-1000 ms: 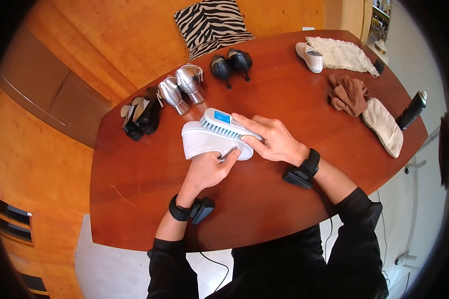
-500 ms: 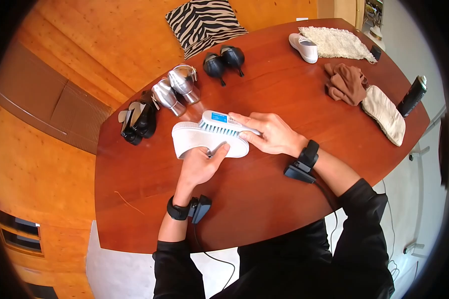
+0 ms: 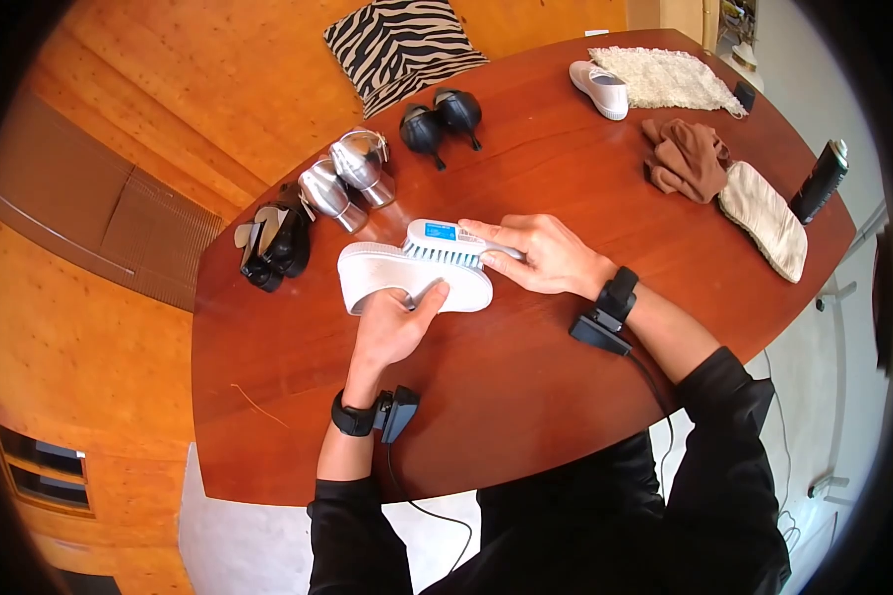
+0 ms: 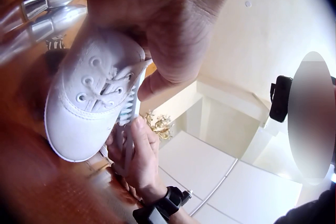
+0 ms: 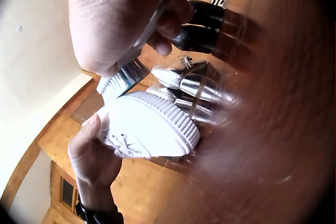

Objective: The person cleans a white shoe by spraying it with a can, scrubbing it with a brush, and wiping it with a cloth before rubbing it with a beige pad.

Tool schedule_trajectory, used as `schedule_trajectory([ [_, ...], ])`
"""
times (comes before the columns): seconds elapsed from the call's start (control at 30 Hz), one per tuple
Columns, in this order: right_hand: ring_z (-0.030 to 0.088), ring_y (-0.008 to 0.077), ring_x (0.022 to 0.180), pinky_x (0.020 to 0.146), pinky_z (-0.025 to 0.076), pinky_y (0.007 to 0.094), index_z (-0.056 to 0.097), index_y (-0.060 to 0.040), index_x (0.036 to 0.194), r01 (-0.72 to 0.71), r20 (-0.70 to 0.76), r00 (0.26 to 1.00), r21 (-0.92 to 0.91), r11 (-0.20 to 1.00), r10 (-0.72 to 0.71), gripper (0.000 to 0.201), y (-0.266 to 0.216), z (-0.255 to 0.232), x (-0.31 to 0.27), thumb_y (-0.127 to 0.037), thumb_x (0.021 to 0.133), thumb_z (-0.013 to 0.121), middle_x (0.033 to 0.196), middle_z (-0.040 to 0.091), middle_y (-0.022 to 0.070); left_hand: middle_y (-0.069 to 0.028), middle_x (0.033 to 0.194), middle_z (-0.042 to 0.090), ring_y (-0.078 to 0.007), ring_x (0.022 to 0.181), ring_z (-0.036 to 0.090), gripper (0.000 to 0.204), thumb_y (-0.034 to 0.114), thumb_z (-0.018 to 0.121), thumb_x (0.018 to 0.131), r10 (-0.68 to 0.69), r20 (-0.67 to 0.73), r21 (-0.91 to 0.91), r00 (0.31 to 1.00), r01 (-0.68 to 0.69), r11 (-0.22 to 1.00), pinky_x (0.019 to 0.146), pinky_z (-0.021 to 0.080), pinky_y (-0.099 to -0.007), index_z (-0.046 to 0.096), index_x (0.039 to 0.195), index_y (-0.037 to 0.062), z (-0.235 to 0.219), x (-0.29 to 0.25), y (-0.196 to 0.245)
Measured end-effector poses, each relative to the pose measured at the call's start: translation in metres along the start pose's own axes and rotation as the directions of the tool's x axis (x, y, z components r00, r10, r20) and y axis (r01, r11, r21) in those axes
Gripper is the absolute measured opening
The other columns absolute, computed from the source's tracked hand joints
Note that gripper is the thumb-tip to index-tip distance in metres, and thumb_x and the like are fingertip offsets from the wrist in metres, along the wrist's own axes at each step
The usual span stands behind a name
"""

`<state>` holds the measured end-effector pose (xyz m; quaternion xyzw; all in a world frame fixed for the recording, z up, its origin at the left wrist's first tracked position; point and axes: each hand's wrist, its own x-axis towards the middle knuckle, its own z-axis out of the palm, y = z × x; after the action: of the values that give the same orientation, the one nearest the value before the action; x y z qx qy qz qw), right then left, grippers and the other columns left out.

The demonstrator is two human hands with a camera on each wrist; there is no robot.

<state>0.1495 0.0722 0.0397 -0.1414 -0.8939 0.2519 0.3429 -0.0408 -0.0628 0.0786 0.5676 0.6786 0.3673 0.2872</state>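
Observation:
A white lace-up shoe point(image 3: 392, 278) is held on its side above the table by the left hand point(image 3: 391, 332), whose fingers reach into the opening while the thumb presses the outside. The right hand point(image 3: 551, 256) grips the handle of a white brush point(image 3: 446, 234) with a blue label; its bristles touch the upper edge of the shoe. In the left wrist view the laces and eyelets of the shoe point(image 4: 86, 92) show, with the right hand point(image 4: 142, 155) behind. The right wrist view shows the bristles of the brush point(image 5: 123, 80) against the ribbed sole edge of the shoe point(image 5: 147, 124).
Silver heels point(image 3: 360, 164), black heels point(image 3: 456, 111) and black shoes point(image 3: 286, 238) stand along the far left edge. To the right lie another white shoe point(image 3: 599, 89), a fluffy cloth point(image 3: 670, 79), a brown cloth point(image 3: 685, 164), a cream pad point(image 3: 764, 218) and a black can point(image 3: 821, 183).
Between the earlier frames and now, the camera view has shifted a little. The shoe has turned slightly in the left hand's grip, and the brush has shifted slightly along it.

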Motion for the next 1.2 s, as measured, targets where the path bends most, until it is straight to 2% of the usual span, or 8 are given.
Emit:
schedule_trajectory([
  [0.23,0.057,0.0322,0.059,0.058,0.048,0.0403,0.052,-0.0153,0.128,-0.007,0.017,1.000,-0.009,1.000,0.007,0.042,0.003,0.000,0.000,-0.028,0.088,0.055,0.071,0.060,0.0163,-0.0091,0.087,0.067,-0.0133,0.080,0.060,0.031,0.025,0.063,0.086,-0.004,-0.005,-0.035,1.000,0.003,0.999,0.071,0.046,-0.0275,0.065,0.096,-0.0043,-0.002,0.004,-0.008],
  [0.3,0.057,0.0325,0.060,0.059,0.048,0.0403,0.053,-0.0147,0.127,-0.002,0.013,1.000,0.004,1.000,0.002,0.042,0.004,0.000,0.000,-0.027,0.088,0.055,0.072,0.060,0.0168,-0.0082,0.087,0.067,-0.0127,0.080,0.060,0.031,0.025,0.062,0.087,0.008,-0.010,-0.096,1.000,-0.009,0.995,0.071,0.046,-0.0270,0.065,0.097,-0.0046,-0.003,0.006,-0.011],
  [0.4,0.058,0.0330,0.061,0.061,0.048,0.0398,0.054,-0.0127,0.125,-0.042,0.038,0.998,0.023,0.999,0.041,0.041,0.002,-0.002,0.000,-0.027,0.087,0.056,0.073,0.061,0.0176,-0.0062,0.090,0.065,-0.0096,0.080,0.059,0.024,0.016,0.060,0.088,-0.013,-0.001,-0.145,1.000,0.012,0.989,0.068,0.047,-0.0238,0.063,0.098,-0.0057,-0.004,0.007,-0.011],
  [0.8,0.061,0.0352,0.069,0.067,0.050,0.0397,0.054,-0.0106,0.125,-0.179,0.124,0.977,0.027,0.984,0.174,0.041,0.000,-0.005,0.001,-0.026,0.087,0.057,0.082,0.064,0.0205,-0.0082,0.085,0.067,-0.0112,0.075,0.062,0.029,0.020,0.059,0.088,-0.103,-0.054,-0.365,0.993,0.077,0.928,0.065,0.048,-0.0239,0.064,0.094,-0.0079,-0.009,0.019,-0.031],
  [0.87,0.061,0.0359,0.072,0.069,0.050,0.0397,0.054,-0.0101,0.125,-0.207,0.148,0.968,0.021,0.978,0.201,0.041,-0.002,-0.007,0.002,-0.026,0.087,0.056,0.087,0.064,0.0213,-0.0086,0.085,0.067,-0.0116,0.075,0.062,0.029,0.020,0.060,0.088,-0.092,-0.059,-0.390,0.994,0.062,0.919,0.065,0.048,-0.0239,0.064,0.094,-0.0081,-0.009,0.020,-0.032],
  [1.0,0.061,0.0364,0.075,0.071,0.051,0.0401,0.054,-0.0100,0.124,-0.173,0.122,0.978,0.030,0.985,0.168,0.040,0.002,-0.006,0.002,-0.025,0.087,0.055,0.092,0.064,0.0215,-0.0096,0.085,0.066,-0.0122,0.074,0.062,0.028,0.019,0.061,0.087,-0.117,-0.076,-0.445,0.990,0.071,0.893,0.065,0.048,-0.0239,0.064,0.092,-0.0085,-0.010,0.022,-0.033],
  [1.07,0.061,0.0372,0.078,0.073,0.050,0.0410,0.055,-0.0102,0.124,-0.199,0.164,0.966,-0.015,0.980,0.199,0.039,0.004,-0.008,0.002,-0.025,0.088,0.055,0.096,0.063,0.0207,-0.0099,0.085,0.066,-0.0124,0.074,0.062,0.028,0.019,0.061,0.087,-0.133,-0.086,-0.476,0.987,0.076,0.876,0.065,0.048,-0.0240,0.064,0.092,-0.0088,-0.011,0.025,-0.042],
  [1.2,0.061,0.0341,0.072,0.070,0.049,0.0390,0.053,-0.0076,0.125,-0.155,0.156,0.975,-0.044,0.987,0.160,0.041,0.012,-0.009,-0.002,-0.022,0.086,0.057,0.092,0.064,0.0201,-0.0102,0.085,0.066,-0.0132,0.074,0.062,0.027,0.017,0.061,0.086,-0.171,-0.101,-0.568,0.980,0.085,0.818,0.066,0.048,-0.0247,0.064,0.091,-0.0088,-0.011,0.030,-0.052],
])
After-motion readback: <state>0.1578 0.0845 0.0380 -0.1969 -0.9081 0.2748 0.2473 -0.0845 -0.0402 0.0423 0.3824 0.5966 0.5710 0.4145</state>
